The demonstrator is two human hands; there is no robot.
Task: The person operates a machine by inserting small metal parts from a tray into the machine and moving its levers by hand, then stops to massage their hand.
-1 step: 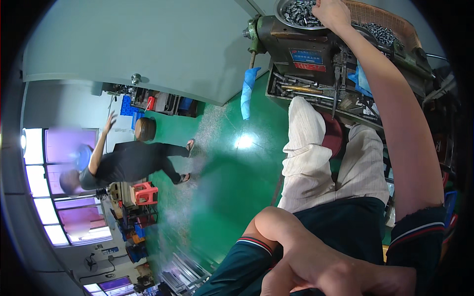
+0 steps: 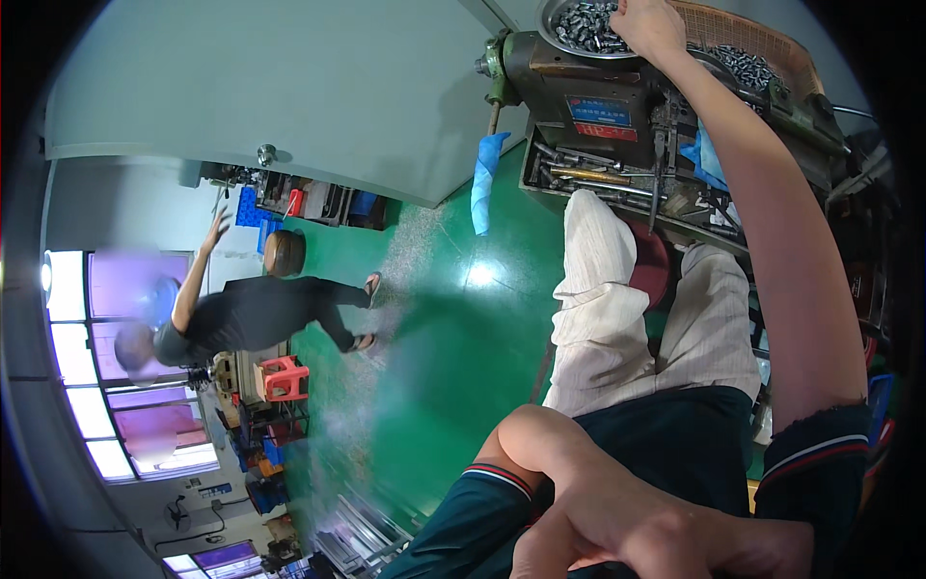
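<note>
My right hand (image 2: 654, 27) reaches to the top edge of the view, over the right rim of a round metal bowl (image 2: 548, 31). Its fingers are bent together beside small shiny metal parts (image 2: 590, 27) in the bowl; anything between the fingertips is too small to tell. My left arm is bent across my body. The left hand (image 2: 666, 540) is low, near my dark shirt, with its fingers hidden. Behind the right hand, a woven basket (image 2: 796, 53) holds more small metal parts (image 2: 741, 66).
The bowl stands on a dark machine (image 2: 588, 87) with a blue-wrapped lever (image 2: 485, 183). A tray of tools (image 2: 588, 174) sits just above my knees. A green-grey partition (image 2: 289, 87) is at left. Beyond it, a person (image 2: 251, 314) stands near a red stool (image 2: 285, 378).
Across the room, the person's raised arm and body have shifted slightly. My two hands stay in nearly the same place.
</note>
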